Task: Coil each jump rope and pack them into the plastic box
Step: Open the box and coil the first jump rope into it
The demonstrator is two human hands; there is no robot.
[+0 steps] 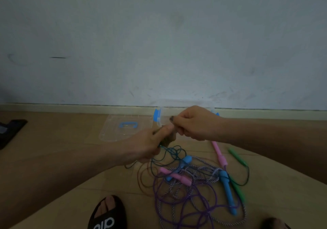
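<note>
Dark teal cord (169,153) hangs in loose loops from the left hand (150,143), and its upper part is gathered into a small dark bundle (169,139) held between both hands, above the floor (70,158). The left hand grips the bundle from below with curled fingers and the thumb on top; the right hand (194,124) pinches the cord end just beside it, the fingers closed on it. The short stretch between the hands runs about left to right, so I judge the coming move is another turn of the cord around the bundle, done by the right hand. The loose part lies below and toward the person, under the left hand, so that hand is nearer to it. On the floor a tangle of other ropes is not yet coiled: a purple cord (203,202), a striped white and purple rope (208,168), with pink handles (220,155), blue handles (227,189) and green handles (237,157). The plastic box (160,117) stands behind the hands, near the wall, mostly hidden; what is inside I cannot tell. Its clear lid (123,129) lies flat to the left of it, with a blue grip.
</note>
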